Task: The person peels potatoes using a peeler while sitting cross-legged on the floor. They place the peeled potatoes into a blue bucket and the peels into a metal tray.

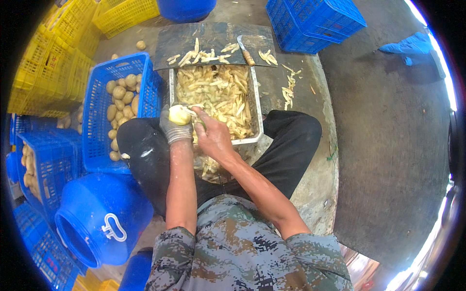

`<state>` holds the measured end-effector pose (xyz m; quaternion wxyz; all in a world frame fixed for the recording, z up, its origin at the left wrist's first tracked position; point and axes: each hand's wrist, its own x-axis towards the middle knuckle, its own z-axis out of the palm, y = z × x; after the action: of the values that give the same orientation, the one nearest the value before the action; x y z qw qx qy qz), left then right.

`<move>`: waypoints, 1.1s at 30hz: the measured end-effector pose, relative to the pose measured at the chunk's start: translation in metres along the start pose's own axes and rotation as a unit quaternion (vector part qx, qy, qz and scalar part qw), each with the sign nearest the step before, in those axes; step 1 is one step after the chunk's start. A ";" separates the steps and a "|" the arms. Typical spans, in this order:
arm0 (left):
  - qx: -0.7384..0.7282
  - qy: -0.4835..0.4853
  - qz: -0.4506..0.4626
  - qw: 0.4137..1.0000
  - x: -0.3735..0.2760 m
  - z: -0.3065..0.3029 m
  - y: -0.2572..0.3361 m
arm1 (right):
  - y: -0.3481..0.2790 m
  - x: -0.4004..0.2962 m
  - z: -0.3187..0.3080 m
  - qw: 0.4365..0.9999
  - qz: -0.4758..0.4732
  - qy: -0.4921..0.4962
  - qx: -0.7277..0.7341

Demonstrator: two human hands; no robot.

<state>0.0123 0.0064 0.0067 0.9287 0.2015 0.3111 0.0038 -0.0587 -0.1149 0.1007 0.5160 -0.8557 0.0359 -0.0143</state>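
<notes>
My left hand (176,130), in a grey knitted glove, holds a partly peeled potato (180,115) above the near left part of a white tub (257,109). Pale peelings (214,91) fill the tub between my knees. In my bare right hand (214,136) is a small peeling tool (202,124) with a green part showing; my fingers hide most of it. Its working end meets the potato's right side, where a strip of peel hangs. Beyond the tub, a curved knife (244,51) with a wooden handle lies on a dark board (214,32) among scattered peelings.
Left of my knee stands a blue crate (118,169) of unpeeled potatoes (122,96). A blue barrel (105,218) lies tilted nearby. Yellow crates (51,69) are stacked at far left, blue crates (313,25) at back right. A person's blue-clothed leg (409,45) shows at far right.
</notes>
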 end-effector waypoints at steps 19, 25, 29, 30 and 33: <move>-0.062 0.012 -0.006 0.998 -0.022 0.021 0.004 | 0.023 0.016 -0.011 0.998 -0.059 -0.002 0.032; 0.106 -0.072 0.040 0.991 0.011 -0.016 0.006 | -0.001 0.015 0.005 0.996 0.056 -0.076 0.006; -0.001 0.043 0.013 0.999 0.002 -0.013 0.002 | 0.008 -0.015 0.001 0.994 0.036 -0.095 -0.040; -0.033 0.066 0.020 0.997 -0.004 0.005 0.005 | 0.013 -0.027 0.000 0.994 0.024 -0.096 -0.041; -0.087 0.015 -0.015 0.996 -0.003 0.003 0.006 | 0.012 -0.035 -0.007 0.995 0.028 -0.092 -0.024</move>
<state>0.0121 0.0100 0.0127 0.9381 0.1149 0.3260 0.0203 -0.0950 -0.1236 0.0939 0.4964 -0.8644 0.0127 0.0794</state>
